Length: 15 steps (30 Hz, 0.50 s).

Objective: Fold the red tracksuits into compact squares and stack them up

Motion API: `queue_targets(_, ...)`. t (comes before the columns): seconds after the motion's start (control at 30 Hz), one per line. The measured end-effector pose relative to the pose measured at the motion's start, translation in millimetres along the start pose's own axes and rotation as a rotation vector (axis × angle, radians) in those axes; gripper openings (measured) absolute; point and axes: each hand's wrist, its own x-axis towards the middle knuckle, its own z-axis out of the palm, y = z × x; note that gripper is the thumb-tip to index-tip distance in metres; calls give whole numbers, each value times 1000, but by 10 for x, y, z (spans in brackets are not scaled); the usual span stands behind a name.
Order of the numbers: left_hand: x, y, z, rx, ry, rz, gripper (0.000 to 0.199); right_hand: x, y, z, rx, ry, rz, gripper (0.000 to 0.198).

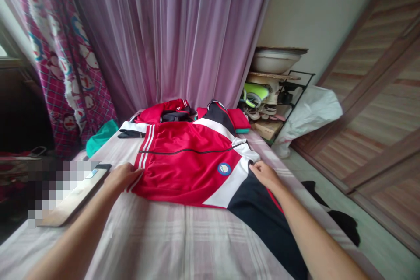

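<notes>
One red jacket (187,170), left hand (124,178) pinching hem (147,142), nine o'clock, right hand (266,174) pinching shoulder (242,173), three o'clock, one badge (224,169)

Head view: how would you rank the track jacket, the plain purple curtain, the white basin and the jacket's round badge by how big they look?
Largest to smallest:
1. plain purple curtain
2. track jacket
3. white basin
4. round badge
</notes>
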Motion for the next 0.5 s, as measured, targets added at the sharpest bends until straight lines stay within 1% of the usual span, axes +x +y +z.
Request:
queue_targets(0.07,-54,35,12,61,58,7,51,-87,58,7,-18,-17,20,34)
queue_targets(0.13,-115,63,42,110,132,-9,50,-190,126,-8,-49,-65,22,41)
queue_targets(0.23,-193,81,78,125,190,-45,53,-372,237,-88,-59,-158,-9,41)
queue_targets(0.3,-219,64,85,116,182,-84,59,-505,322,-173,55,-262,-13,42)
queue_targets(0.4,-217,-10,99,99,101,-108,63,-688,456,-312,369,-532,35,42)
queue_targets(0.43,-215,-40,111,82,66,-100,62,-738,495,-354,466,-619,55,42)
queue_targets(0.47,-217,-68,128,49,61,-76,59,-781,529,-393,542,-684,73,43)
queue_targets(0.5,-226,-93,150,6,88,-44,56,-818,557,-429,593,-720,90,44)
